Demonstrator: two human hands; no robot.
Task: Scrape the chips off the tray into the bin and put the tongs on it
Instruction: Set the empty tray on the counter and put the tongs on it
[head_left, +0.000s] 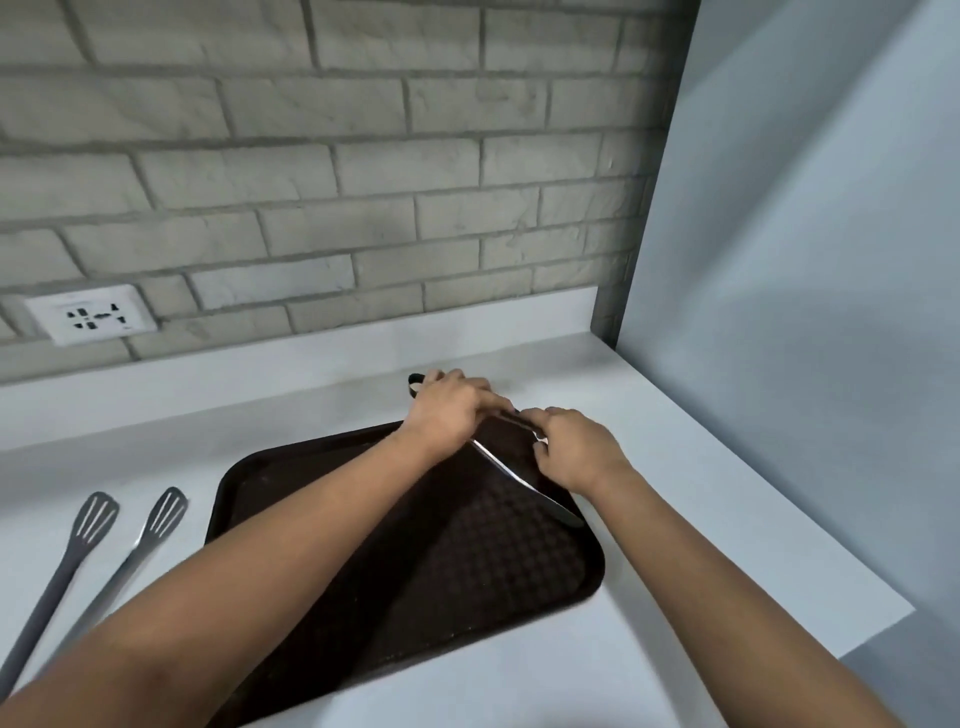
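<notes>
On the chip-free tray (322, 499), our left hand (449, 410) and right hand (576, 449) both clasp the metal tongs (524, 486), nearly set down.

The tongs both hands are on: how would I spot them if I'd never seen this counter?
Find the dark brown tray on the white counter. Both hands, left and right, hold the metal tongs over its far right corner. Unlike the slotted grey tongs lying untouched left of the tray, these are shiny and plain.
</notes>
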